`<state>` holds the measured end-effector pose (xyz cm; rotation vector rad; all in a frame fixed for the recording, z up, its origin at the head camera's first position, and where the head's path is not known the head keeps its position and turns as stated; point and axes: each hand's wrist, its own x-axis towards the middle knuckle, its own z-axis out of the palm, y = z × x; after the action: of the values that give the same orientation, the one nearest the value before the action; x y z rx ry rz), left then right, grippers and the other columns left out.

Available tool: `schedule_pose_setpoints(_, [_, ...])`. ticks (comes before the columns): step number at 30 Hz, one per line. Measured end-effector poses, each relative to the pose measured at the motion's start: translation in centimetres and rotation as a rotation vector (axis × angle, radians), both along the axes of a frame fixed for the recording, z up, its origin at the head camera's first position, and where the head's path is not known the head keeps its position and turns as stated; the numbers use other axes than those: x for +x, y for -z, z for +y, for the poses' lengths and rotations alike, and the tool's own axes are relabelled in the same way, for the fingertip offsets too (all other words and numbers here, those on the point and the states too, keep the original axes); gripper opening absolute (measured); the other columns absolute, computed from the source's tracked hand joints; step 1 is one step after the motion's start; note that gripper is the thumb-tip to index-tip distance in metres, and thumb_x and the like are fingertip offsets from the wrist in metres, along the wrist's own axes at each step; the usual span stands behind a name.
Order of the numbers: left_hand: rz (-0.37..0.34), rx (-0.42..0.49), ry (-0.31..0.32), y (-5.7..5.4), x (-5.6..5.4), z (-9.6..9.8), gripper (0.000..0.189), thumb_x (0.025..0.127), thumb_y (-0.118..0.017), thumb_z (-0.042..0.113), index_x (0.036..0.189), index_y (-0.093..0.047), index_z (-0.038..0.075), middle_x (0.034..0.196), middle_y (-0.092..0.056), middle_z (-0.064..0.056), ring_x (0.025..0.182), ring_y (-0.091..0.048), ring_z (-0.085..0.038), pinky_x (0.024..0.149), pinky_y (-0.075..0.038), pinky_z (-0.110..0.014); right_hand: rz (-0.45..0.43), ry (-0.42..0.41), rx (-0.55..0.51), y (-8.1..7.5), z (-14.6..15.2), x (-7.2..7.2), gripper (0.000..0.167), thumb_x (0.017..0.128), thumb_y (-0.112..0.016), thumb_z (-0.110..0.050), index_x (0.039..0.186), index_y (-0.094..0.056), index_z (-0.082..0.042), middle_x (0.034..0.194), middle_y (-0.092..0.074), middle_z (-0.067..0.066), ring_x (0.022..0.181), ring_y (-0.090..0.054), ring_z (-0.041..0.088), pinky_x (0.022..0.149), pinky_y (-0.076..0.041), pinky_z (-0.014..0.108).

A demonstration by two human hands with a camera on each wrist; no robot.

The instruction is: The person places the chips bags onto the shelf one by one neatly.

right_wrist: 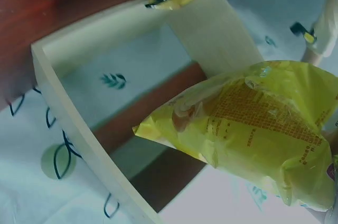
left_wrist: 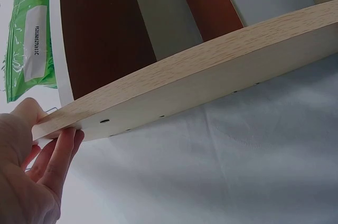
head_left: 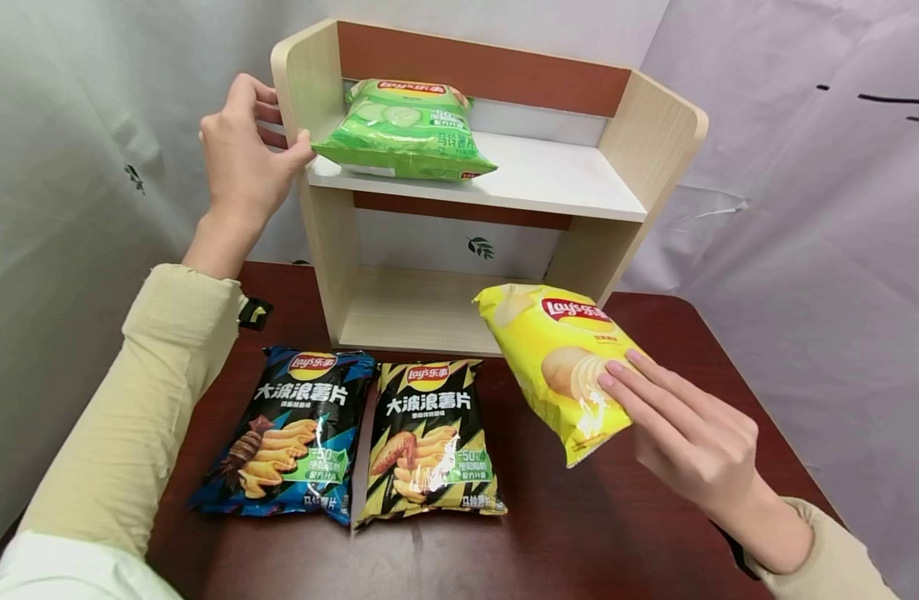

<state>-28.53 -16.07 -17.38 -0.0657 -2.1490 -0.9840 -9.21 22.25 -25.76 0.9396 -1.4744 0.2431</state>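
Note:
My left hand [head_left: 252,150] grips the upper left side panel [head_left: 290,83] of a small wooden shelf, the thumb at its front edge and the fingers on its outer face, as the left wrist view shows. Right by that thumb, a green bag of chips [head_left: 407,133] lies on the white upper board [head_left: 564,171]. My right hand [head_left: 695,433] holds a yellow bag of chips [head_left: 556,358] by its right side, fingers over the printed front. The bag is tilted in the air before the lower compartment's right side. Its printed back faces the right wrist camera.
On the dark red table [head_left: 579,508] a blue bag of chips [head_left: 294,433] and a black and yellow bag of chips [head_left: 432,442] lie side by side in front of the shelf. Pale patterned cloth [head_left: 804,208] hangs behind and around the table.

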Motion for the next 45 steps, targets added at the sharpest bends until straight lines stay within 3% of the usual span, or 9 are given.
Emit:
schedule_pose_setpoints(5, [0.007,0.002,0.004,0.1,0.0,0.0,0.031,0.083,-0.063,0.026,0.111,-0.059,0.012,0.111,-0.072,-0.007,0.066,-0.046,0.018,0.079,-0.055,-0.017,0.058,-0.036,-0.063,-1.1,-0.4,-0.5,0.024,0.082,-0.057,0.003,0.090,-0.077,-0.006,0.078,-0.075,0.011,0.074,-0.071,0.023,0.077,-0.057,0.026])
schedule_pose_setpoints(7, [0.008,0.010,0.006,0.1,0.0,0.0,0.030,0.083,-0.063,0.025,0.110,-0.059,0.013,0.110,-0.072,-0.007,0.066,-0.046,0.018,0.078,-0.055,-0.016,0.081,-0.047,-0.083,-1.5,-0.6,-0.8,0.024,0.082,-0.057,0.003,0.089,-0.077,-0.006,0.078,-0.074,0.011,0.075,-0.072,0.023,0.071,-0.057,0.027])
schedule_pose_setpoints(11, [0.008,0.017,0.015,0.0,0.0,0.0,0.029,0.082,-0.064,0.024,0.109,-0.058,0.013,0.110,-0.072,-0.009,0.064,-0.046,0.019,0.076,-0.055,-0.014,0.125,-0.074,-0.124,-2.4,-0.8,-1.4,0.025,0.080,-0.056,0.005,0.089,-0.077,-0.005,0.080,-0.075,0.013,0.079,-0.073,0.025,0.073,-0.058,0.028])
schedule_pose_setpoints(14, [0.011,0.016,0.019,0.0,0.0,0.0,0.029,0.082,-0.064,0.024,0.108,-0.059,0.012,0.109,-0.072,-0.009,0.064,-0.046,0.019,0.077,-0.055,-0.014,0.149,-0.082,-0.160,-2.9,-0.6,-1.8,0.019,0.081,-0.060,0.002,0.089,-0.077,-0.004,0.081,-0.074,0.014,0.080,-0.073,0.026,0.085,-0.056,0.029])
schedule_pose_setpoints(17, [0.007,0.017,0.019,-0.1,0.0,0.0,0.029,0.082,-0.064,0.024,0.108,-0.059,0.013,0.110,-0.072,-0.009,0.064,-0.046,0.019,0.077,-0.055,-0.014,0.156,-0.058,-0.204,-3.0,0.0,-2.5,0.017,0.079,-0.064,0.001,0.086,-0.077,-0.005,0.079,-0.074,0.014,0.078,-0.072,0.028,0.082,-0.057,0.035])
schedule_pose_setpoints(23, [-0.005,0.009,0.013,-0.1,-0.1,0.0,0.032,0.082,-0.064,0.025,0.111,-0.058,0.012,0.111,-0.072,-0.008,0.065,-0.046,0.018,0.079,-0.056,-0.018,0.155,0.022,-0.317,-3.3,1.5,-4.1,0.032,0.070,-0.058,0.013,0.082,-0.078,-0.010,0.077,-0.075,0.011,0.073,-0.072,0.028,0.076,-0.059,0.040])
schedule_pose_setpoints(27, [-0.002,0.009,0.014,-0.1,0.0,-0.1,0.033,0.083,-0.064,0.025,0.112,-0.058,0.011,0.111,-0.072,-0.008,0.065,-0.046,0.019,0.078,-0.055,-0.016,0.146,0.051,-0.370,-3.9,1.6,-4.7,0.028,0.071,-0.062,0.010,0.081,-0.078,-0.010,0.078,-0.075,0.009,0.072,-0.072,0.028,0.076,-0.059,0.039])
schedule_pose_setpoints(34, [0.003,0.011,0.022,0.0,0.0,-0.1,0.032,0.083,-0.064,0.024,0.111,-0.058,0.011,0.110,-0.071,-0.009,0.066,-0.046,0.018,0.077,-0.055,-0.015,0.127,0.102,-0.443,-4.8,1.5,-5.0,0.019,0.073,-0.069,0.002,0.081,-0.079,-0.013,0.077,-0.075,0.006,0.069,-0.071,0.029,0.076,-0.059,0.037])
schedule_pose_setpoints(45, [0.012,0.016,0.023,0.1,0.0,-0.1,0.029,0.082,-0.064,0.024,0.108,-0.059,0.012,0.109,-0.072,-0.009,0.064,-0.046,0.019,0.076,-0.055,-0.014,0.097,0.153,-0.503,-6.4,1.3,-4.6,0.022,0.076,-0.061,0.000,0.079,-0.078,-0.014,0.078,-0.076,0.005,0.069,-0.070,0.031,0.074,-0.059,0.037])
